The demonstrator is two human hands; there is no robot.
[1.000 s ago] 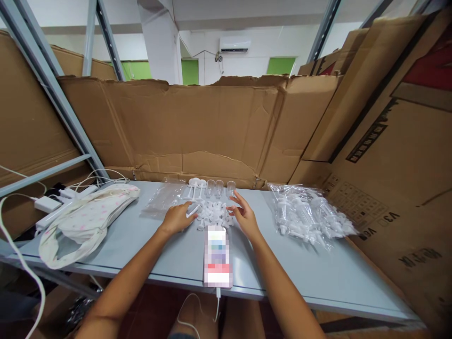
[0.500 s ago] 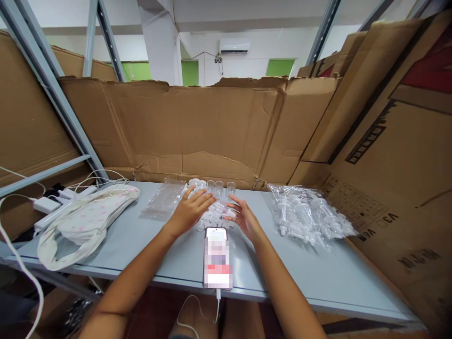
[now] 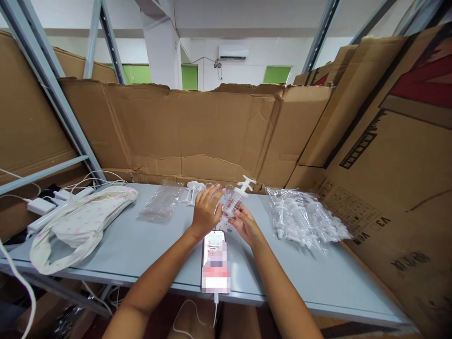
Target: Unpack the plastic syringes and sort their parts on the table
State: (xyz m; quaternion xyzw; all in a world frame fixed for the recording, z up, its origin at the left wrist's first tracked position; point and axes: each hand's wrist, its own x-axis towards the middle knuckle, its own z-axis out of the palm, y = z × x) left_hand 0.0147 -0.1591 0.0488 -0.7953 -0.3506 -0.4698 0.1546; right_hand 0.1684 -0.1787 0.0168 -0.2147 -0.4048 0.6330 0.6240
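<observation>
My right hand (image 3: 246, 226) holds a clear plastic syringe-like tube (image 3: 233, 201) by its lower part, tilted with its white handle (image 3: 246, 183) up and to the right. Beside it on the left is my left hand (image 3: 207, 212), fingers raised and apart, its thumb near the tube's lower end. White plungers (image 3: 194, 190) lie on the table just behind my left hand. Small clear parts (image 3: 226, 227) show partly under the hands, behind the phone (image 3: 216, 263). Clear cylinders behind my fingers are mostly hidden.
A flat clear plastic bag (image 3: 160, 201) lies left of the hands. At the right is a bag of packed syringes (image 3: 305, 219). A white cloth bag (image 3: 83, 214) and power strips (image 3: 44, 205) are at the left. Cardboard (image 3: 197, 127) walls the table's back.
The tube with the white handle is now in my right hand, which had been open. My left hand has moved right, nearer to the other hand.
</observation>
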